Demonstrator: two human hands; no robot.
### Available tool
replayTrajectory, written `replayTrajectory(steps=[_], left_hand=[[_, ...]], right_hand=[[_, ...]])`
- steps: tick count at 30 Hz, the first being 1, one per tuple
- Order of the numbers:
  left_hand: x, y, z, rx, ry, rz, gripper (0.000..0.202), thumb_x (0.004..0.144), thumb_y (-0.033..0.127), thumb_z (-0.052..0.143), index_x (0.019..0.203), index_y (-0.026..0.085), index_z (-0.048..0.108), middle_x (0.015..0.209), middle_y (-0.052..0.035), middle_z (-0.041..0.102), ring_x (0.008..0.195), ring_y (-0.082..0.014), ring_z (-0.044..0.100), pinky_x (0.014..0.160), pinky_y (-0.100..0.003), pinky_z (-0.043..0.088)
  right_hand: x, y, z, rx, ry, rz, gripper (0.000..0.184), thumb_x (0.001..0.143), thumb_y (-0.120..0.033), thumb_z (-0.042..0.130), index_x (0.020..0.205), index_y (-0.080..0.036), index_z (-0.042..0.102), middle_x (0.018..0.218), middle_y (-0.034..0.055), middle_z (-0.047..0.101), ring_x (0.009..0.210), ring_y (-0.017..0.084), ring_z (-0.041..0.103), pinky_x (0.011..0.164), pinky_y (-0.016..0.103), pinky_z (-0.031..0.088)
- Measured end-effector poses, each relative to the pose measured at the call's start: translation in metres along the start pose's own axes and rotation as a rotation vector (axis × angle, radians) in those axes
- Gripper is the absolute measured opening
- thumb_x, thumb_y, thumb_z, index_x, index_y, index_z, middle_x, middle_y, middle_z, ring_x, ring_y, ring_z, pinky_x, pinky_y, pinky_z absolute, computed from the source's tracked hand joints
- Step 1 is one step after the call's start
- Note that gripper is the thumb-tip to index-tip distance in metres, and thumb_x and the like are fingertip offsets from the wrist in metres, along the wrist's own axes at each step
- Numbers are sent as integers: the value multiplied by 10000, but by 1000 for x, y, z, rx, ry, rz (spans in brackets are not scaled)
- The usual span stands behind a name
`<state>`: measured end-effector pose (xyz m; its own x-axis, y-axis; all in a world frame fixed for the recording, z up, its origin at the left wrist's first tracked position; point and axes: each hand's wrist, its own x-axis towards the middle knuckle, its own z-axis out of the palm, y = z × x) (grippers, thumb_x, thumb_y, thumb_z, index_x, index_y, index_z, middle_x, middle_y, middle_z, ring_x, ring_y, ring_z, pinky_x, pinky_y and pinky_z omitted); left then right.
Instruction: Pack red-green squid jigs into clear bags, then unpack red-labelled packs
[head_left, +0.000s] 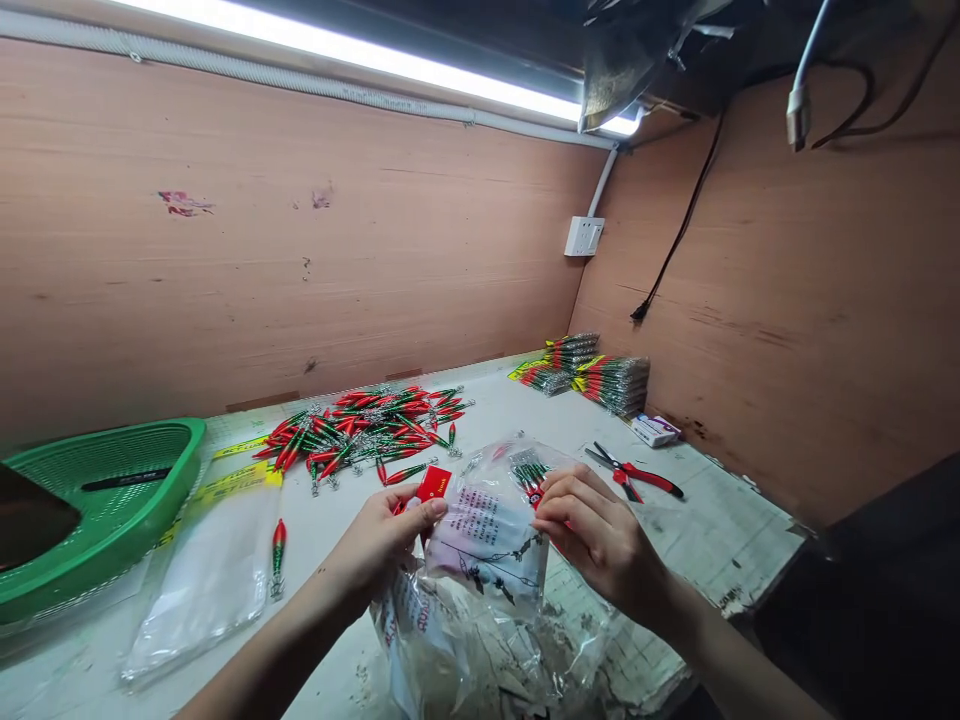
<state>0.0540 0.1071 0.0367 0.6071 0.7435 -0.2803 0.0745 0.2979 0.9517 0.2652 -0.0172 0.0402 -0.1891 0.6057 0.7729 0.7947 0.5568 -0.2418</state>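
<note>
2 hands at work on 1 item, logged from my remote station.

Item 1: clear plastic packet with a printed paper insert [491, 535], held up over the near edge of the white worktop [720, 520]. My left hand [386, 540] is closed on its left edge, thumb and fingers pinching beside a small red card [433, 485]. My right hand [596, 530] is closed on its upper right corner, fingers curled at the mouth, where several red-and-green fishing lures [529, 472] show through the film. Whether the mouth is sealed, I cannot tell.

Item 2: loose heap of red-and-green lures with silver hooks [367, 425], well behind the hands. Judged as stock not yet packed, and a large share of it.

Item 3: single red-and-green lure [278, 555], lying apart, just beside a stack of empty clear sleeves with yellow headers [214, 570]. Sleeves judged unused.

Item 4: stacks of filled packets [596, 375] at the far right corner. Judged as finished work, several piles deep.

Item 5: red-handled pliers [637, 472], near the right hand, untouched.

Item 6: green plastic mesh basket [105, 500], far left.

Item 7: crumpled clear bags [480, 660] under the held packet.

Standing, by my judgement: partway through; 1 packet in hand, most loose lures left.
</note>
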Motion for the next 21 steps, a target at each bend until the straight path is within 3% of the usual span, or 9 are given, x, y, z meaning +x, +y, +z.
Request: replayTrajectory(steps=[4, 8, 10, 12, 14, 15, 18, 21], left_hand=[[2, -7, -2, -103, 0, -124, 399, 484, 429, 833, 643, 145, 603, 566, 4, 600, 497, -123, 526, 494, -232, 422], [1, -14, -5, -159, -3, -188, 396, 507, 407, 828, 649, 157, 556, 511, 36, 553, 440, -91, 488, 464, -206, 393], [-3, -15, -7, -165, -1, -143, 498, 537, 439, 826, 890, 177, 592, 621, 26, 616, 511, -116, 560, 526, -223, 445], [-7, -15, -10, -99, -33, -21, 825, 505, 471, 843, 1216, 242, 491, 829, -12, 682, 698, -181, 651, 661, -280, 505], [-12, -16, -13, 107, -75, 135, 1041, 429, 426, 875, 1346, 269, 409, 1028, -57, 683, 900, -246, 658, 800, -328, 507], [-13, -17, -15, 254, -70, 209, 1007, 433, 386, 871, 1338, 264, 447, 1090, -73, 671, 970, -269, 641, 848, -340, 494], [-13, -19, -21, 665, 46, 349, 601, 617, 350, 722, 1200, 245, 622, 1116, -89, 671, 1038, -282, 616, 899, -363, 475], [-10, -18, -32, 819, 148, 427, 475, 697, 379, 578, 1140, 237, 675, 1059, -92, 692, 968, -260, 641, 854, -356, 495]], right_hand=[[2, -4, -6, 168, 5, 111, 95, 911, -133, 501, 848, -188, 547, 783, 43, 584, 806, 182, 547, 731, 334, 473], [6, -4, -4, 345, -101, 282, 116, 949, -215, 456, 853, -198, 519, 772, 30, 569, 701, 149, 534, 624, 279, 445], [11, -5, -1, 347, -121, 332, 125, 957, -229, 436, 860, -197, 509, 728, 9, 538, 627, 126, 495, 570, 254, 412], [16, -5, 2, 295, -98, 368, 132, 952, -230, 439, 838, -194, 498, 687, -14, 492, 583, 109, 444, 542, 239, 377], [20, -5, 7, 278, -72, 414, 146, 942, -233, 453, 806, -194, 488, 668, -27, 458, 578, 101, 410, 539, 234, 354], [22, -5, 9, 302, -73, 446, 156, 939, -238, 458, 792, -194, 483, 662, -32, 445, 580, 100, 398, 541, 234, 346], [26, -2, 18, 533, -105, 548, 104, 917, -276, 514, 852, -196, 504, 670, -46, 424, 592, 95, 383, 550, 230, 339], [36, 4, 29, 783, -132, 604, 250, 788, -293, 688, 987, -192, 576, 705, -47, 450, 623, 97, 423, 573, 233, 358]])
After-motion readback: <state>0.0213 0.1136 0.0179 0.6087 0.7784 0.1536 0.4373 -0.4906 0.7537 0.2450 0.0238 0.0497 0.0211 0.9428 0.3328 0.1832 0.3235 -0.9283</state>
